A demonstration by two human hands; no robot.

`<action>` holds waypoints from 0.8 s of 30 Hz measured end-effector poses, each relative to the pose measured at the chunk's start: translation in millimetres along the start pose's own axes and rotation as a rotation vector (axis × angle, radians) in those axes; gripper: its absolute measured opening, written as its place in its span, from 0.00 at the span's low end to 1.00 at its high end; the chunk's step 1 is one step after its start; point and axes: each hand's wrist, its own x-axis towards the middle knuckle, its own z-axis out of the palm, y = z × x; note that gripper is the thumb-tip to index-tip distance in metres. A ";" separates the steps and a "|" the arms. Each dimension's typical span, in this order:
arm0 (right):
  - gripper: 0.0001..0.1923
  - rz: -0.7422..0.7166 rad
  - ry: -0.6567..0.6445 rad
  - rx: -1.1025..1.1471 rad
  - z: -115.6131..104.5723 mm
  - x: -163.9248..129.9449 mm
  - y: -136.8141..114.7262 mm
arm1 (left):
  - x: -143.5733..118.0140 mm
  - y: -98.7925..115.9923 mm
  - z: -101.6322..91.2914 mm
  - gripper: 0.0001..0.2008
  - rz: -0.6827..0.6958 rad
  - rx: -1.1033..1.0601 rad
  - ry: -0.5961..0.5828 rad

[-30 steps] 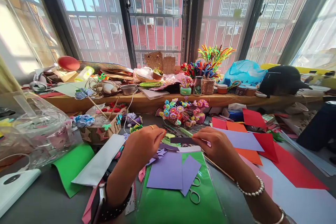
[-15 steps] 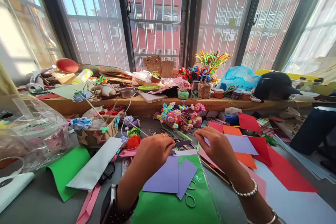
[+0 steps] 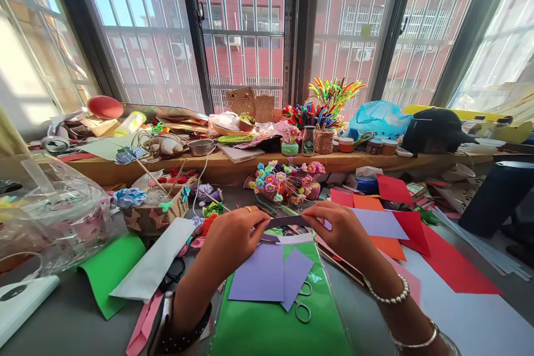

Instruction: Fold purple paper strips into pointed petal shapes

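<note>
A narrow dark purple paper strip [image 3: 287,221] is stretched level between my two hands above the table. My left hand [image 3: 233,239], with a ring on one finger, pinches its left end. My right hand [image 3: 342,231], with a bead bracelet at the wrist, pinches its right end. Below them two lilac paper pieces [image 3: 271,278] lie on a green sheet [image 3: 275,328]. Scissors [image 3: 303,303] are partly tucked under the lilac paper.
Red, orange and lilac sheets [image 3: 400,228] spread to the right. A basket of paper flowers [image 3: 154,208] and a clear plastic bag [image 3: 54,217] stand at left. A flower bunch [image 3: 287,178] sits ahead. The wooden sill [image 3: 233,164] is crowded with craft items.
My hands parted briefly, the right one letting go of the strip, then came back together. Both now pinch the strip and hold it level again.
</note>
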 end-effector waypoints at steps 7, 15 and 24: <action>0.08 0.015 -0.012 -0.002 -0.4 -0.1 1.6 | -0.6 -7.5 -3.8 0.11 -0.043 0.057 -0.039; 0.09 0.035 -0.003 -0.026 -3.4 0.0 2.8 | -1.1 -9.0 -3.7 0.11 -0.139 0.227 0.075; 0.08 -0.056 -0.049 0.008 4.4 -1.0 -11.4 | 6.1 15.7 7.5 0.10 -0.031 -0.080 -0.072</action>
